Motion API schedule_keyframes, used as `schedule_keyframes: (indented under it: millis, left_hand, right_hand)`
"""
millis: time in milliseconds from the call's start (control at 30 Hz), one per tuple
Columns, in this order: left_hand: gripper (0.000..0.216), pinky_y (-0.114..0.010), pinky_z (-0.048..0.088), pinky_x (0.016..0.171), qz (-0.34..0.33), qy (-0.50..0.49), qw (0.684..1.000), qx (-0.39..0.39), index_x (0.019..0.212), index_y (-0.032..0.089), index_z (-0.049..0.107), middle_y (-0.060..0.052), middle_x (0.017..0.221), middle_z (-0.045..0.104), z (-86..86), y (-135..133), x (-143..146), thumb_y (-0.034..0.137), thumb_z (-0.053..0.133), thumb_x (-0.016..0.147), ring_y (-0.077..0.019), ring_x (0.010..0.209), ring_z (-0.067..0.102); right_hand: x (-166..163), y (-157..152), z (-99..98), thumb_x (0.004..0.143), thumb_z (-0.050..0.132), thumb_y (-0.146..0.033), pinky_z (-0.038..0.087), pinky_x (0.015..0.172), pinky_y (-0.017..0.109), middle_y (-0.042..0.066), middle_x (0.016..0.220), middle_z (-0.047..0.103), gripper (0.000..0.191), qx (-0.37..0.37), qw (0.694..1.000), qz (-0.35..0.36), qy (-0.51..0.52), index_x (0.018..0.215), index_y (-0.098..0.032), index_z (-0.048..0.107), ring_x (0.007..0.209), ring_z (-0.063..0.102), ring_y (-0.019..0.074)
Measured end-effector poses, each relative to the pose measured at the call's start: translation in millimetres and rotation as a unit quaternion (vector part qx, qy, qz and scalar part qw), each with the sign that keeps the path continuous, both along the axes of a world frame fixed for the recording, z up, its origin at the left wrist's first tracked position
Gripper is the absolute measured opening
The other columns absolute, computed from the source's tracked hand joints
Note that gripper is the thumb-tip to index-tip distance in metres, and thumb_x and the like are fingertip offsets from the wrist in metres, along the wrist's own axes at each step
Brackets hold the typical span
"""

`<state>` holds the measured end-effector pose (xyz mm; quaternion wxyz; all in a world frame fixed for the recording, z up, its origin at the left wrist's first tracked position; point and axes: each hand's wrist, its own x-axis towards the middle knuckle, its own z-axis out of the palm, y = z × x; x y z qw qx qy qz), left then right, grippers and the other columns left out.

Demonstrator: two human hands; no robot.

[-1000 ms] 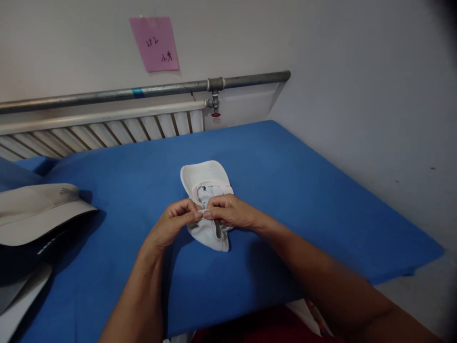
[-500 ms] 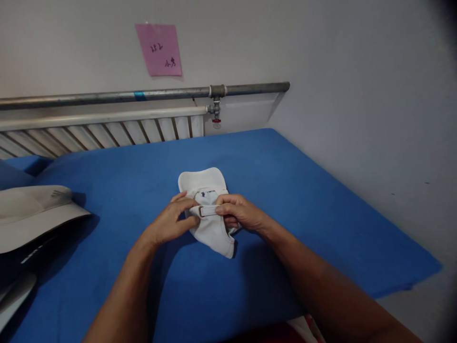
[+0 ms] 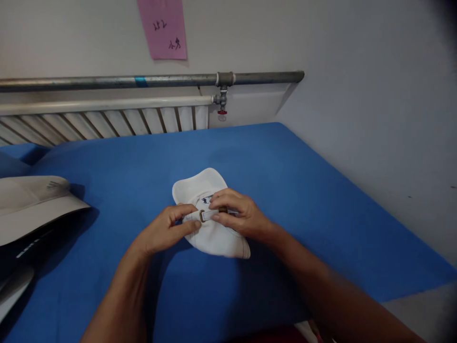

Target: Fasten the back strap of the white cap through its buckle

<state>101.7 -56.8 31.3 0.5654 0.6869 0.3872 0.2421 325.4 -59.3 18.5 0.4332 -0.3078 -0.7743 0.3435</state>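
White cap (image 3: 210, 236) on blue table (image 3: 303, 190); left hand (image 3: 162, 233), right hand (image 3: 239, 216) pinch strap (image 3: 209, 215), seemingly at buckle.

White cap (image 3: 214, 236) partly hidden under hands; grey hats (image 3: 32, 209) cut off at left edge.

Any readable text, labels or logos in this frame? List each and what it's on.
Pink note on the wall: handwritten marks, roughly "252" over a second scrawl; not surely legible.
White cap under left hand and right hand: small dark print on the inner label, too small to read.
Beige cap at left: small dark logo, blurred, unreadable.
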Motion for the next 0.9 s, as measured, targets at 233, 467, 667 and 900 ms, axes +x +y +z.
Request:
schedule_keyframes:
  millis: [233, 467, 667, 900]
  left_hand:
    - [0.022, -0.028, 0.044, 0.074, -0.032, 0.003, 0.999, -0.019, 0.099, 0.017, 0.066, -0.003, 0.089, 0.063, -8.0, 1, 1, 0.032, 0.056, 0.087, -0.0174, 0.082, 0.055]
    - [0.016, -0.024, 0.040, 0.067, 0.005, -0.052, 0.994, -0.100, 0.091, 0.017, 0.069, 0.000, 0.080, 0.061, -9.3, 2, 3, 0.024, 0.065, 0.077, -0.0132, 0.074, 0.051]
    - [0.015, -0.024, 0.043, 0.069, 0.111, -0.172, 0.958, -0.199, 0.079, 0.014, 0.073, -0.004, 0.076, 0.066, -8.8, 3, 10, 0.027, 0.067, 0.073, -0.0152, 0.075, 0.056]
    - [0.018, -0.026, 0.050, 0.066, 0.161, -0.207, 0.919, -0.296, 0.080, 0.009, 0.074, -0.009, 0.078, 0.071, -7.0, 5, 14, 0.021, 0.071, 0.067, -0.0167, 0.069, 0.063]
  right_hand:
    - [0, -1, -0.1, 0.087, 0.059, -0.016, 0.049, 0.081, 0.029, 0.003, 0.088, 0.062, 0.011, 0.075, 0.993, 0.007, -0.089, 0.093, -0.019, 0.066, 0.087, 0.059, 0.0141]
    - [-3, -2, -3.1, 0.084, 0.061, -0.014, 0.048, 0.073, 0.026, 0.001, 0.081, 0.064, 0.006, 0.047, 0.997, 0.010, -0.053, 0.086, -0.018, 0.065, 0.079, 0.059, 0.0128]
    - [-4, -4, 0.7, 0.083, 0.060, -0.015, 0.047, 0.074, 0.027, 0.001, 0.083, 0.062, 0.005, 0.023, 0.997, 0.015, -0.069, 0.086, -0.019, 0.062, 0.080, 0.058, 0.0129]
    - [-3, -4, 0.5, 0.081, 0.058, -0.011, 0.048, 0.088, 0.032, 0.004, 0.097, 0.064, 0.009, 0.038, 0.996, 0.054, -0.059, 0.082, -0.020, 0.059, 0.098, 0.060, 0.0158]
